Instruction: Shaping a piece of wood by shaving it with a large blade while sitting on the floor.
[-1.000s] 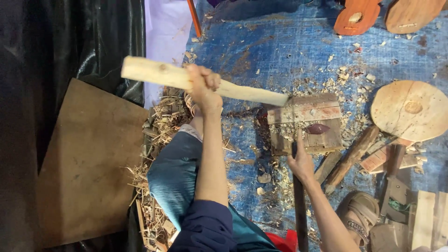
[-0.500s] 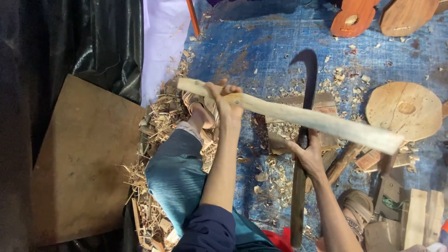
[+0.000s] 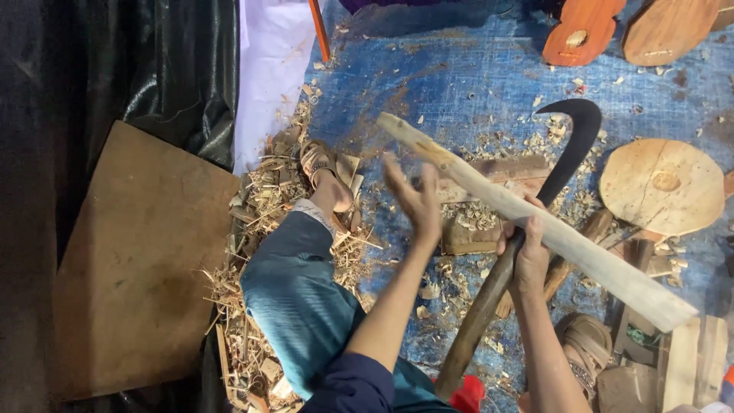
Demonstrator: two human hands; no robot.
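My left hand (image 3: 417, 203) is open, fingers spread and blurred, just beside the upper part of a long pale wooden stick (image 3: 581, 256). The stick slants from upper left down to lower right, across my right hand; I cannot tell what supports it. My right hand (image 3: 527, 256) grips the brown wooden handle (image 3: 478, 321) of a curved dark blade (image 3: 573, 141), which points up and hooks left. Under the stick lies a wooden chopping block (image 3: 489, 229) covered in chips.
A round wooden disc (image 3: 661, 187) lies at the right, with orange wooden pieces (image 3: 577, 34) at the top. Shavings (image 3: 260, 229) surround my sandalled foot (image 3: 325, 172). A brown board (image 3: 130, 268) rests on black plastic sheet (image 3: 115, 61). Wood offcuts (image 3: 688, 367) fill the lower right.
My left hand gripped the stick before; now it is open beside it. The stick has tilted and slid to the right. The curved blade has come up into view.
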